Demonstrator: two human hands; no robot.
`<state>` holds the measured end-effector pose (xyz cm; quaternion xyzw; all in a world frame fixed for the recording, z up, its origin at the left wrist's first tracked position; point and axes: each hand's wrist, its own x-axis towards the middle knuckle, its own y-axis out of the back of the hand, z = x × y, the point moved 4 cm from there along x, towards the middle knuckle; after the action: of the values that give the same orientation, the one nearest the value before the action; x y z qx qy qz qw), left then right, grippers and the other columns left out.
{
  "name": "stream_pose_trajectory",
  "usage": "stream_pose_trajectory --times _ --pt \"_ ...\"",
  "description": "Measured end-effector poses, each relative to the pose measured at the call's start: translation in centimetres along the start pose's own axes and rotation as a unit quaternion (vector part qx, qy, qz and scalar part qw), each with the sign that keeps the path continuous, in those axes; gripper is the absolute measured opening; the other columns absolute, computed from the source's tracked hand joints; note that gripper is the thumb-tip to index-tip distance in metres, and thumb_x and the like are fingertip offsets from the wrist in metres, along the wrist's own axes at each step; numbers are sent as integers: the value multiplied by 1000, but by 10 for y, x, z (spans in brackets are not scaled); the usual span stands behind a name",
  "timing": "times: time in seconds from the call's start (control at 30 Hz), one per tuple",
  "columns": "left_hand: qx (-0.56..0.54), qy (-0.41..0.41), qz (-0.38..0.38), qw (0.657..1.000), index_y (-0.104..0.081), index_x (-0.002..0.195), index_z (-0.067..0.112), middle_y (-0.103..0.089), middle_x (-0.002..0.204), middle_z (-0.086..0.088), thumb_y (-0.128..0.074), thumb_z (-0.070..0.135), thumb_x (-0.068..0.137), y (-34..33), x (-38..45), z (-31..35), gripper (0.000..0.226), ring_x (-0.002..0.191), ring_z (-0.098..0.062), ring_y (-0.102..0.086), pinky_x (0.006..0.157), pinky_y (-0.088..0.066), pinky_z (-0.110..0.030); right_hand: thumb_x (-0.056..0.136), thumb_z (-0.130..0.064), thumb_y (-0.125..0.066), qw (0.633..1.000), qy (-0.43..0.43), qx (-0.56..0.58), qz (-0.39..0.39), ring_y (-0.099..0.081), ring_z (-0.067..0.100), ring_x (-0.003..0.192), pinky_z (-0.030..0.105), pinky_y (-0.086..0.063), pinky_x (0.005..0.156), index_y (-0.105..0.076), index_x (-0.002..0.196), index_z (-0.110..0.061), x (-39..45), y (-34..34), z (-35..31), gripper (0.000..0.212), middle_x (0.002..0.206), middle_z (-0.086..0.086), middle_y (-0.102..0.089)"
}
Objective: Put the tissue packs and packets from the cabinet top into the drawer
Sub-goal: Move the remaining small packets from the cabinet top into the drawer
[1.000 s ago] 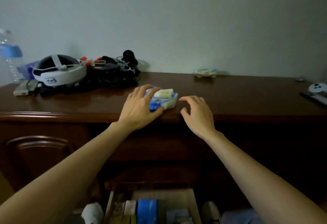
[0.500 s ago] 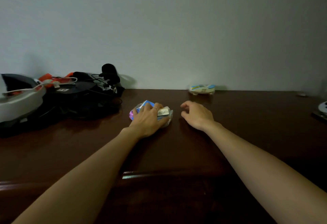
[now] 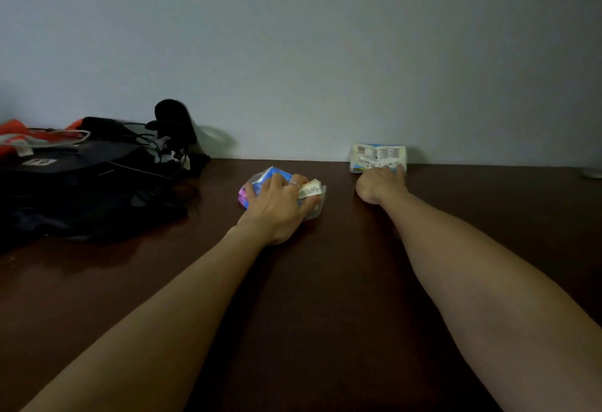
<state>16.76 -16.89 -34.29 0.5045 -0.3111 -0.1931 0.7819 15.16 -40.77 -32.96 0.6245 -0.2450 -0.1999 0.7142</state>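
My left hand [image 3: 280, 203] lies on a bundle of blue, pink and white tissue packs and packets [image 3: 260, 180] in the middle of the dark wooden cabinet top [image 3: 325, 281], fingers curled around it. My right hand [image 3: 379, 182] has reached the back wall, where a white and blue tissue pack [image 3: 378, 153] stands tipped up on its edge; the fingers grip its lower edge. The drawer is out of view.
A pile of black gear, cables, a black microphone [image 3: 174, 120] and orange fabric [image 3: 13, 138] fills the back left of the cabinet top. A small grey object [image 3: 591, 173] lies at the far right edge. The grey wall [image 3: 293, 53] closes the back.
The view has moved closer over the cabinet top. My right hand has travelled from beside the bundle to the back wall and tipped the white pack up. My left hand stays on the bundle.
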Motion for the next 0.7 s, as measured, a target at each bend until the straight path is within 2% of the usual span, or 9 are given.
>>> stream_pose_trajectory --times 0.07,0.13,0.2,0.23,0.4,0.5,0.57,0.63,0.7 --pt "-3 -2 4 1000 -41 143 29 -49 126 -10 -38 54 100 9 -11 9 50 126 -29 -45 112 -24 -62 95 -28 -41 999 33 16 23 -43 31 136 48 -22 117 -57 135 -8 -23 7 -2 48 146 15 -52" --pt "-18 -4 24 1000 -50 135 25 -54 121 -11 -47 51 98 19 -30 18 45 119 -30 -50 107 -36 -55 95 -31 -44 995 65 63 38 -54 35 122 41 -40 99 -61 127 -6 -57 12 -6 44 134 18 -59" --pt "-39 -3 59 997 -58 124 20 -59 117 -11 -54 48 95 31 -58 27 40 113 -30 -53 102 -41 -51 94 -36 -47 991 94 87 49 -61 35 109 35 -44 79 -64 118 -7 -96 18 -8 42 124 18 -65" --pt "-42 -3 80 996 -61 120 18 -62 114 -11 -56 46 95 38 -74 32 38 111 -30 -54 100 -42 -50 93 -38 -49 988 100 98 57 -63 35 106 34 -44 76 -65 116 -8 -117 23 -9 41 121 17 -66" --pt "-97 -8 168 981 -63 108 11 -61 99 -13 -63 32 93 72 -175 58 26 93 -31 -60 77 -48 -43 91 -32 -52 958 138 210 140 -64 31 112 38 -55 87 -67 124 -25 -235 47 -11 37 127 5 -67" --pt "-109 -7 243 964 -66 114 14 -63 100 -8 -62 34 92 99 -240 73 30 93 -27 -60 73 -43 -36 92 -24 -59 910 147 317 223 -60 20 116 34 -53 88 -70 123 -29 -309 61 -8 33 128 -5 -67" --pt "-134 7 289 948 -65 118 19 -65 106 -2 -60 37 92 118 -282 80 32 95 -24 -62 73 -40 -32 89 -23 -68 863 136 402 276 -62 16 109 29 -51 82 -73 114 -25 -353 71 -5 25 117 -6 -70" --pt "-153 -6 310 938 -63 123 19 -66 115 1 -62 32 94 130 -321 88 32 98 -25 -65 77 -48 -36 86 -23 -76 794 128 504 316 -65 11 97 28 -53 79 -72 101 -22 -397 78 -2 15 102 -8 -71" --pt "-151 -24 313 938 -62 125 16 -66 121 1 -64 31 95 130 -360 96 34 98 -27 -66 80 -53 -42 85 -26 -78 742 135 573 322 -65 6 88 29 -55 75 -64 99 -21 -440 77 -5 20 95 -11 -69"
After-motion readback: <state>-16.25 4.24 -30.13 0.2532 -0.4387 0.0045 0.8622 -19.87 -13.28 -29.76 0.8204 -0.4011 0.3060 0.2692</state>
